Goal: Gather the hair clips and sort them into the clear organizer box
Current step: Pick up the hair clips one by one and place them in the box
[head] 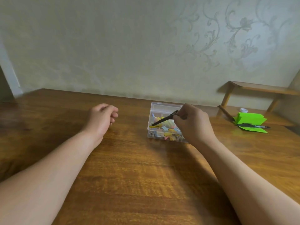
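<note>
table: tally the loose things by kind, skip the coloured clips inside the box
clear box: 1
black clip, pinched in the right hand: 1
black marker: 1
green paper pile: 1
small white round thing: 1
total: 5

No legible text or labels anywhere

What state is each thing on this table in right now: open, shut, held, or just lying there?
clear organizer box: lid open, raised at the back.
colourful clips: lying loose inside the box.
black hair clip: held, slanting tip-down into the box.
right hand: pinches the black clip's upper end.
left hand: loosely curled, holding nothing.
black marker: lying on the green paper.
green paper: folded, on the table.
</note>
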Motion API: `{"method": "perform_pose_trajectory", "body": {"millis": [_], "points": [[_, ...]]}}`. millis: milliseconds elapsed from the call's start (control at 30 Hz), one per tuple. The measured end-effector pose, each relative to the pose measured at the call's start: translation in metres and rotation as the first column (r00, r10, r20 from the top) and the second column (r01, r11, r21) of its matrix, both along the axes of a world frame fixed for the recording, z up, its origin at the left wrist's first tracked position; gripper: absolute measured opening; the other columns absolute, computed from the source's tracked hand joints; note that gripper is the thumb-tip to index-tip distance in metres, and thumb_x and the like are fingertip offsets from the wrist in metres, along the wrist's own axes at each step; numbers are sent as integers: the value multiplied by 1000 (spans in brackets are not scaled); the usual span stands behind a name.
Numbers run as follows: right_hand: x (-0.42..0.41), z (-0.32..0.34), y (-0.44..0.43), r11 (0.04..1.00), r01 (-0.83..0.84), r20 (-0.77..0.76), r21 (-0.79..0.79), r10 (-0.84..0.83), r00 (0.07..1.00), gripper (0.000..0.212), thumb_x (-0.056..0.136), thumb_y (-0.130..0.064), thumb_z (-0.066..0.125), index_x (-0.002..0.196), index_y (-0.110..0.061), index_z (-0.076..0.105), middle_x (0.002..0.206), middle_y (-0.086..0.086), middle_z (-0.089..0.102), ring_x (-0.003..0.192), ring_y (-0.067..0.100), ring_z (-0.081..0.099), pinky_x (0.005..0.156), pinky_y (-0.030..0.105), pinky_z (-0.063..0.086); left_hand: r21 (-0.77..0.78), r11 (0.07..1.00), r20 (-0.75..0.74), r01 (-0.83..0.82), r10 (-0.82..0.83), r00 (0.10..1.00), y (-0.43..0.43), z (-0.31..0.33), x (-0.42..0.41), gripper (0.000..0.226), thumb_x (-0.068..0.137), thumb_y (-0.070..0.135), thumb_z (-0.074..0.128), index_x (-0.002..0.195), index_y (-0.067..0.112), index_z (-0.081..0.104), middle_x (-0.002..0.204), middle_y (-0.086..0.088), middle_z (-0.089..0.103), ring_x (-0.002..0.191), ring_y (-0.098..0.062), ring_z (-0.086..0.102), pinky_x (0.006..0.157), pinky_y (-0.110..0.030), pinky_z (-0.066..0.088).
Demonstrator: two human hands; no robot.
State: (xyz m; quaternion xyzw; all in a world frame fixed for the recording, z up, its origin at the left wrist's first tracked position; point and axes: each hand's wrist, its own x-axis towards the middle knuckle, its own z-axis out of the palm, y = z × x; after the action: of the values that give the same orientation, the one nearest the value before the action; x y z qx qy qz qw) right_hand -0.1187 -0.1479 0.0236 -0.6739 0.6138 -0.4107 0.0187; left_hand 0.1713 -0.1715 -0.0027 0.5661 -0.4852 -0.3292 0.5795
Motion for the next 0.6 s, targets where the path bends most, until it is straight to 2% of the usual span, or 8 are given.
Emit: {"method": "perform_pose_trajectory", "body": {"millis": [67,133,233,367,500,600], "points": [[-2,-2,1,999,33,-128,21,-30,991,12,94,-30,69,86,-22,68,80,-5,70,67,19,61,56,33,48,5,1000,10,3,-3,1000,-1,-1,1,22,106,19,54,101,13,75,95,-9,73,79,-16,60,67,-28,46],[-4,-3,2,997,69,-261,38,-57,964,13,95,-35,68,89,-24,70,83,-4,70,73,21,62,57,32,46,5,1000,10,6,-6,1000,-1,-1,1,22,106,19,55,101,13,75,96,-9,73,80,-16,60,67,-28,46],[-9,-4,2,994,89,-356,56,-64,932,17,94,-37,64,87,-24,73,86,-5,69,76,20,63,62,34,54,4,1000,12,11,-11,1000,0,-1,2,22,106,19,54,102,13,75,96,-9,72,81,-17,61,68,-28,47],[-13,-4,1,990,100,-373,101,-56,926,24,93,-35,62,81,-21,77,78,-4,71,69,17,65,64,40,63,6,1000,23,12,-12,1000,0,-1,2,22,107,20,54,102,14,75,98,-9,73,82,-17,62,70,-29,47],[-14,0,3,986,65,-285,152,-19,958,19,96,-34,66,96,-22,80,88,-5,74,78,15,67,72,39,63,2,1000,28,8,-8,1000,1,-1,2,22,107,19,54,102,13,75,98,-9,73,82,-17,62,69,-29,48],[-22,6,2,992,60,-200,115,-36,979,16,98,-30,65,101,-22,78,90,-8,74,80,11,66,72,33,58,4,1000,49,19,-20,999,3,-1,2,22,107,20,54,102,15,75,101,-10,74,84,-18,63,71,-30,48]]}}
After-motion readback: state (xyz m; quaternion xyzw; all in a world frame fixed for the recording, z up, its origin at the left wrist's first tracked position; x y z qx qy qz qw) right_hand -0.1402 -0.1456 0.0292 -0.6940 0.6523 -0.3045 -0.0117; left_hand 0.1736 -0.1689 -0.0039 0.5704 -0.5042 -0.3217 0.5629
